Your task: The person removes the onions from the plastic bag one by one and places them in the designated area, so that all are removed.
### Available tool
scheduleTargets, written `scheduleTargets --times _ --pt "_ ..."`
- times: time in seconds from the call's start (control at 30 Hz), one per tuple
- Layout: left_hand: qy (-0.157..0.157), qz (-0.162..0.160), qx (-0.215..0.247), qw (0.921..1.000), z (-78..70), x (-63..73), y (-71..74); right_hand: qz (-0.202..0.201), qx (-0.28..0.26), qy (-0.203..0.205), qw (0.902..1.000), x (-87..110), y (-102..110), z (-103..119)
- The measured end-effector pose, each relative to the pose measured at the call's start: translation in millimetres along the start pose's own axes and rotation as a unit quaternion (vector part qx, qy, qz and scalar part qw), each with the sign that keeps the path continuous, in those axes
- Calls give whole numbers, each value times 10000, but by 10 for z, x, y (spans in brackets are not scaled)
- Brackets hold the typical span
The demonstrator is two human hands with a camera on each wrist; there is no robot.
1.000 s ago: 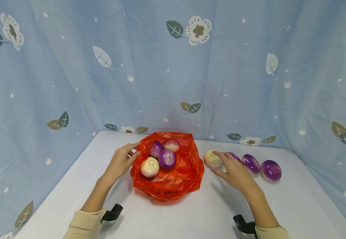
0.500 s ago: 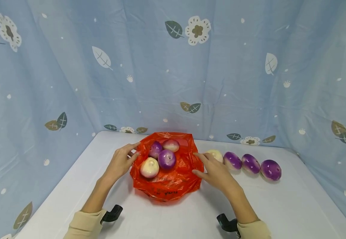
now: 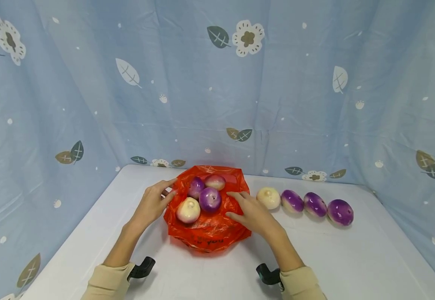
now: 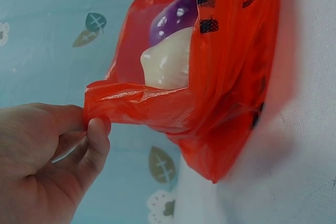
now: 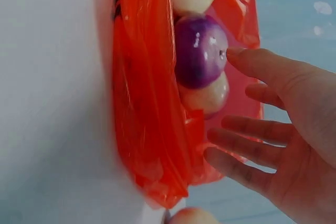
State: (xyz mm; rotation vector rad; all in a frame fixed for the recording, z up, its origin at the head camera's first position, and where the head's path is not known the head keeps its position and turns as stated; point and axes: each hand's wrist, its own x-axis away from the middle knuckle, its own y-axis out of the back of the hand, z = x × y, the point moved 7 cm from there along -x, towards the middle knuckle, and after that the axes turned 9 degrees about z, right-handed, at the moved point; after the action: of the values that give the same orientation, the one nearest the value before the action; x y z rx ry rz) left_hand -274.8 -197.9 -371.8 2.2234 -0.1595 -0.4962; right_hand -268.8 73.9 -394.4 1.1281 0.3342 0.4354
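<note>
Total count: 8 purple-and-white turnips, 1 bag, 2 hands. The red plastic bag [image 3: 215, 233] is sitting centrally on the white table [image 3: 202, 279], mouth facing up twd the head cam; its outline is looking abt as wide as deep, so can't tell a long axis. Black print is showing on its near side.

Inside, 4 turnips are clustering twd the L half: a pale turnip [image 3: 188, 210] near L, nub up; a purple turnip [image 3: 210, 200] mid, its dark end spot facing up & slightly R; a 2nd purple one [image 3: 196, 187] back L; a pinkish-white one [image 3: 215, 182] back R.

R of the bag, 4 more are lying in a row, running L–R & angling a bit nearer at the R end: pale turnip [image 3: 268, 198], then 3 purple ones [image 3: 292, 201]. The middle 2 are pointing their long axes far-L to near-R.

L hand [image 3: 151, 203] is pinching the bag's L rim, thumb & fingers together on the plastic. R hand [image 3: 254, 214] is hovering over the bag's R side, thumb & fingers apart; can't tell if it's touching.
</note>
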Motion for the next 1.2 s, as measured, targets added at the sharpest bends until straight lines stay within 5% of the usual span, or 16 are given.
scheduleTargets --times 0.5,1.2 --pt "0 -6 -50 10000 -10 10 -3 381 -216 -92 9990 -253 -122 151" --pt "-17 16 43 10000 -12 -4 -17 252 -293 84 9992 -490 -252 311"
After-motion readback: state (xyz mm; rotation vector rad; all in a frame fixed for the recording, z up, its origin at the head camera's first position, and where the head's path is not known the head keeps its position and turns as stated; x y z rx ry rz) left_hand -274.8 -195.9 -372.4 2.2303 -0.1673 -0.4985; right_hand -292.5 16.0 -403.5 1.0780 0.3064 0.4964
